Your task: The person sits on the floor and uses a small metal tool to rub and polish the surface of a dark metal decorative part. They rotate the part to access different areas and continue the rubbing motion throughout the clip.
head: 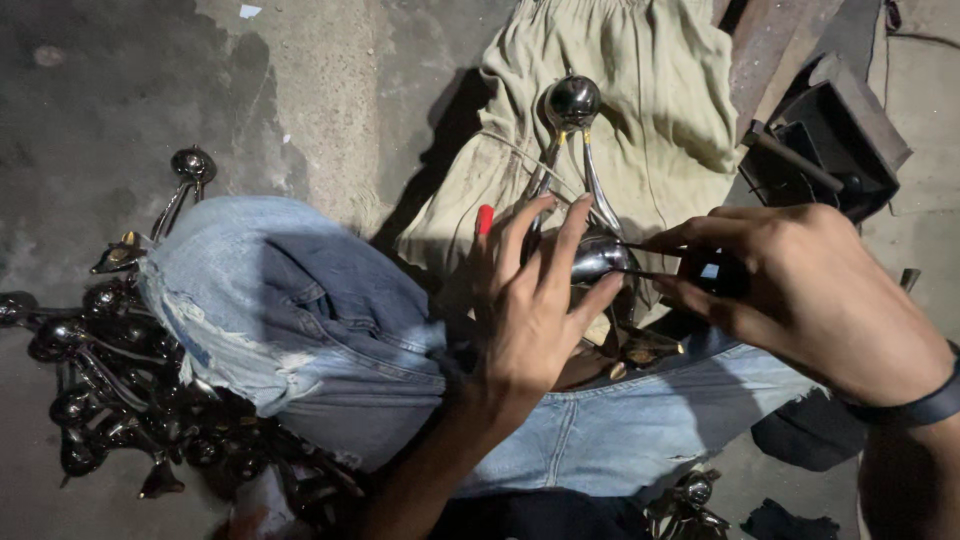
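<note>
A shiny chrome piece with a round ball top (572, 101) and curved legs stands over a pale green cloth (640, 110) in front of my lap. My left hand (530, 300) wraps its fingers around the lower rounded chrome part (598, 258) and steadies it. My right hand (800, 290) pinches a thin dark tool (640, 272) whose tip touches that chrome part. A red-capped object (484, 219) pokes up beside my left thumb. My legs in torn blue jeans (300, 310) lie across the floor.
A heap of dark, shiny metal pieces (110, 380) lies on the concrete floor at the left. A dark metal box with a hammer-like tool (820, 150) sits at the upper right. More chrome parts (690, 495) rest near the bottom edge.
</note>
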A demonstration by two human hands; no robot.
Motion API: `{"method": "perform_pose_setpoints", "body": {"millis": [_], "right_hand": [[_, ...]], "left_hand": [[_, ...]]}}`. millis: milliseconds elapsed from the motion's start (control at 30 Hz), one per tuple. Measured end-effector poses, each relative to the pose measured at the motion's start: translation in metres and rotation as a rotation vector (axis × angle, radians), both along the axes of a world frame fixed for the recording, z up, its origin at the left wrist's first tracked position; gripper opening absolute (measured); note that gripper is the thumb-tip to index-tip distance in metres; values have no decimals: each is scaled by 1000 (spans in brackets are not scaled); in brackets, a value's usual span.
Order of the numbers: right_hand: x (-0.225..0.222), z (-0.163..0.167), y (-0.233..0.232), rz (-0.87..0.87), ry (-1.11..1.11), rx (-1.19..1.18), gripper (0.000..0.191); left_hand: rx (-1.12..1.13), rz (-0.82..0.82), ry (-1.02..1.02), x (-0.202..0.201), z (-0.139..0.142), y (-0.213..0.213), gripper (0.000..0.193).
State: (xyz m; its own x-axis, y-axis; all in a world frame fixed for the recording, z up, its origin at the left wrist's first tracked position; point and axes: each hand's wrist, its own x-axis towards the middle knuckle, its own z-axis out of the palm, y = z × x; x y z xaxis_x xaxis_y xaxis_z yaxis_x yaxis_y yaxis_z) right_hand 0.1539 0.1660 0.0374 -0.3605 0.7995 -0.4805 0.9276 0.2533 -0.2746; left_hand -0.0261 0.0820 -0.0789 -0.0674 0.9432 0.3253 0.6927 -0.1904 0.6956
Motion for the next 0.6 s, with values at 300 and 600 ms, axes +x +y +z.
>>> {"method": "perform_pose_setpoints", "body": {"millis": [300, 600], "right_hand": [[5, -14, 9, 137, -93, -6, 51], [30, -15, -7, -39, 325, 347, 43]], "left_hand": [[17, -1, 38, 0, -18, 4, 70], [71, -13, -179, -23, -2, -6, 53]]}}
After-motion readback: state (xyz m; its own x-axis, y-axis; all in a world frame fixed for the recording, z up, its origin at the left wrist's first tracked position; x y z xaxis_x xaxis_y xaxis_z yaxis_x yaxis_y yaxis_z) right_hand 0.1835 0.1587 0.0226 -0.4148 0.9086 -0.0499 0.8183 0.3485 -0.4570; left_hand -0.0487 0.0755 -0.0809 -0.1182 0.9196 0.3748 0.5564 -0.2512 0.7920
